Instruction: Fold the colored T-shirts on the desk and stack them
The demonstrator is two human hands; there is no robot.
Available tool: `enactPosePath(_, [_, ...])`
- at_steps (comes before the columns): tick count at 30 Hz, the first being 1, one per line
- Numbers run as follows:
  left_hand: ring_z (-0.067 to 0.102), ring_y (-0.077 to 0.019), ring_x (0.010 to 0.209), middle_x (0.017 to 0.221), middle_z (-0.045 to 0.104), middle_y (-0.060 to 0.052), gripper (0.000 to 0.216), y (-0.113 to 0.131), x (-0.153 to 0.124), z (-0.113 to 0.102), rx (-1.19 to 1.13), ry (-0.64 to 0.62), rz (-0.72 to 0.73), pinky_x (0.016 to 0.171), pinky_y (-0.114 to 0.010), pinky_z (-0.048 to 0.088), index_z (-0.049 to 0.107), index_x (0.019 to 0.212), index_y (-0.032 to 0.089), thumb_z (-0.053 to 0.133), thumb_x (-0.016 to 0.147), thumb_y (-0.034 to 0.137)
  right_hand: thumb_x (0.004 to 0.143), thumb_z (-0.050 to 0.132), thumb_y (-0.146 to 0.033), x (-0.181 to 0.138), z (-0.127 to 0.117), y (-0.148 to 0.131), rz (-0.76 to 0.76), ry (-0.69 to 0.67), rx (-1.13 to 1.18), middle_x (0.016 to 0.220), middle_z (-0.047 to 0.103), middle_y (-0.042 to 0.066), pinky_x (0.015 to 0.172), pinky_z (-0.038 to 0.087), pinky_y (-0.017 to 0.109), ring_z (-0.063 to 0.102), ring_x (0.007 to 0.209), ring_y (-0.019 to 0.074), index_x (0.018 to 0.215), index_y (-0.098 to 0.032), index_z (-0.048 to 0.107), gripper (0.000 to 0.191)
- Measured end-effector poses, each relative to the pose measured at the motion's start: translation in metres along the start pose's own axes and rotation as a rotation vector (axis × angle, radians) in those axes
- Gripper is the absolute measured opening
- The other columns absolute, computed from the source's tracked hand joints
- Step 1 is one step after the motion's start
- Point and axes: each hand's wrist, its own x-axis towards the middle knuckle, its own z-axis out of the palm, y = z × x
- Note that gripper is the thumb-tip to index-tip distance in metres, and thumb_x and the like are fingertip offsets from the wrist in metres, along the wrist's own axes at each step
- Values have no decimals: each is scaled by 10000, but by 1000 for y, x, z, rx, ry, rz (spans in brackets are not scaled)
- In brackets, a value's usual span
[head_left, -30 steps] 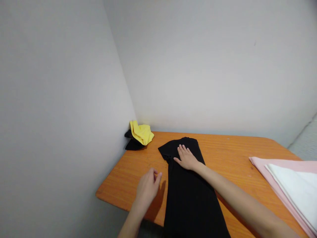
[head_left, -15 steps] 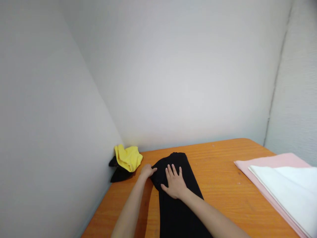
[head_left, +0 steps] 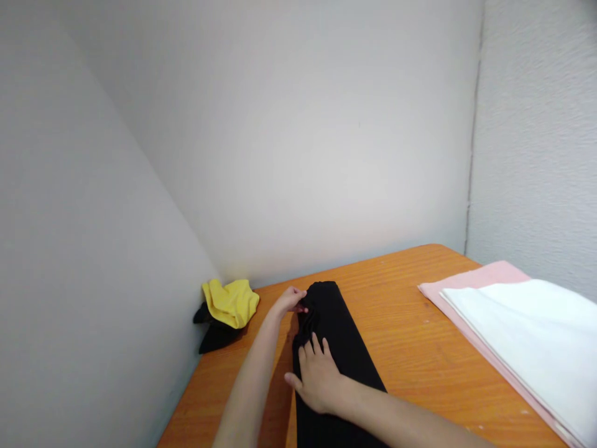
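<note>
A black garment (head_left: 338,330) lies folded in a long strip on the wooden table (head_left: 410,323), running from near the wall toward me. At its far left edge my left hand (head_left: 291,300) pinches the black fabric between thumb and fingers. The cloth is bunched in small folds just below that grip. My right hand (head_left: 318,376) rests flat on the strip nearer to me, fingers spread, with the thumb reaching past the left edge. Which kind of garment it is, I cannot tell.
Crumpled yellow cloth (head_left: 232,303) sits on black cloth (head_left: 218,336) in the left corner against the wall. At the right, a folded white cloth (head_left: 517,323) lies on a pink one (head_left: 485,278). Walls (head_left: 326,155) bound the table at the back and left.
The flap of black fabric that stuck out on the left has been drawn in to the strip's edge by my left hand. My right hand has slid nearer to me. The view has turned slightly right.
</note>
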Motion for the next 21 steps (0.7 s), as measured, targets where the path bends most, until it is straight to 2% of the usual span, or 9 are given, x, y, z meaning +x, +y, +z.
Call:
enactPosePath(2, [642,-191,953,1097,647,-80,328,0,-3,19,115,-30,84,858,-404,539,587,1166,139,534,957,386,923,341,-659,-19,4,-4,-52,-50,47,1503,254,244,1128,82,653,75,1423,420,1480,-23,345,845])
enactPosePath(4, [584,-215,1132,1215,630,-99,308,-5,-13,36,250,-21,193,1013,-430,451,594,1190,158,512,961,347,896,382,-691,-34,9,-2,-152,-95,66,1529,156,224,1136,64,645,25,1426,406,1498,-44,309,887])
enactPosePath(7, [315,-244,1410,1493,426,-79,414,-18,-32,58,433,18,337,1185,-447,203,536,1327,219,507,942,371,889,445,-660,-47,19,5,-267,-104,43,1534,73,231,1147,61,627,-22,1420,399,1494,-28,310,886])
enactPosePath(10, [141,-260,1476,1588,235,-55,551,-28,-46,74,566,74,417,1200,-510,39,385,1458,252,444,953,463,915,482,-565,-54,26,4,-335,-84,-6,1531,110,242,1163,100,591,-17,1420,388,1485,-16,330,806])
enactPosePath(12, [138,-264,1477,1587,238,-60,546,-29,-47,79,627,110,437,1194,-531,38,370,1468,250,376,973,481,940,492,-465,-61,29,-4,-409,-81,-36,1533,158,231,1171,146,556,25,1425,379,1456,-44,404,671])
enactPosePath(15, [197,-268,1464,1564,299,-70,520,-22,-45,80,685,135,447,1188,-533,127,412,1444,242,309,992,477,966,469,-331,-80,28,-22,-534,-63,-74,1526,249,197,1168,174,552,58,1429,379,1382,-85,512,485])
enactPosePath(18, [180,-255,1469,1578,264,-83,519,-16,-51,76,710,163,476,1195,-513,140,373,1463,205,248,1011,426,983,441,-292,-111,14,-29,-760,-71,-54,1501,324,194,1168,172,553,121,1438,345,1393,-90,478,459])
enactPosePath(19, [143,-239,1478,1592,223,-71,518,-16,-58,73,714,171,498,1205,-495,115,342,1478,203,235,1015,408,988,433,-283,-123,4,-27,-837,-82,-33,1509,316,184,1174,179,525,140,1441,316,1414,-103,446,462])
enactPosePath(21, [81,-194,1488,1612,156,-23,516,-20,-81,64,717,167,545,1221,-441,73,285,1501,228,230,1018,401,984,461,-299,-149,-20,-12,-891,-92,-1,1542,256,161,1185,178,478,131,1448,284,1452,-127,385,504])
